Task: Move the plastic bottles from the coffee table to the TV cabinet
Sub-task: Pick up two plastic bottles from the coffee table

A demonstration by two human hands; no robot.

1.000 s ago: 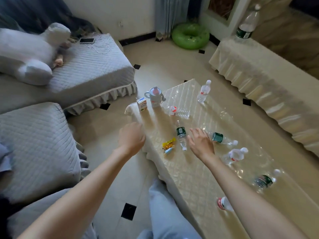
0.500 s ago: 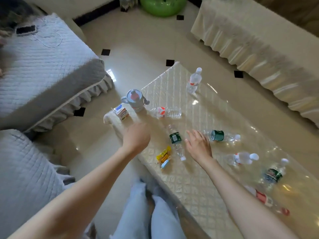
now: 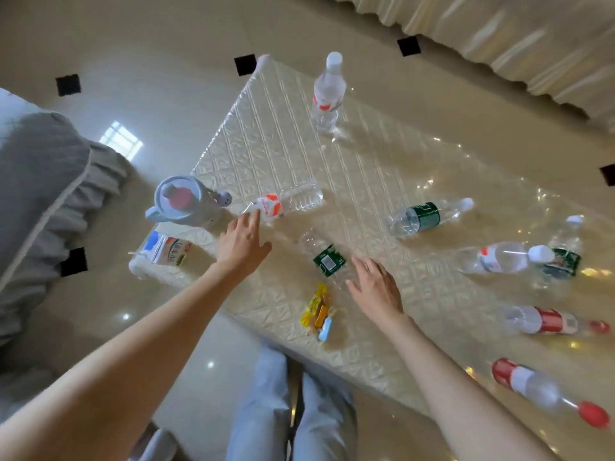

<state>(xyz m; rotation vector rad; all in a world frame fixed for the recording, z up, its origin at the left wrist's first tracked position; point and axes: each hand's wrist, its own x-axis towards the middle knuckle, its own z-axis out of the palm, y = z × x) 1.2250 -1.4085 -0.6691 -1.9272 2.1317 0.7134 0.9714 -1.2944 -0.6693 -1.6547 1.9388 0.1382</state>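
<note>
Several clear plastic bottles are scattered on the cream coffee table (image 3: 276,144). One stands upright at the far end (image 3: 327,94); the others lie flat. My left hand (image 3: 241,244) is open, its fingertips at the neck end of a lying red-and-white-label bottle (image 3: 286,202). My right hand (image 3: 374,289) is open, fingers spread, just right of a lying green-label bottle (image 3: 324,257). More bottles lie to the right: another green-label bottle (image 3: 427,216), a white-cap bottle (image 3: 502,257) and two red-label bottles (image 3: 552,322) (image 3: 545,392). The cloth-covered TV cabinet (image 3: 499,34) runs along the upper right.
A grey lidded cup (image 3: 186,202) and a small drink carton (image 3: 168,252) stand at the table's left corner. Wrapped sweets (image 3: 317,311) lie near the front edge. A grey sofa (image 3: 40,194) is at left. My legs (image 3: 289,410) are against the table's near side.
The view has tilted down and closer to the table. My left hand opened from a loose fist and reached forward to the lying red-and-white-label bottle. My right hand stays beside the green-label bottle.
</note>
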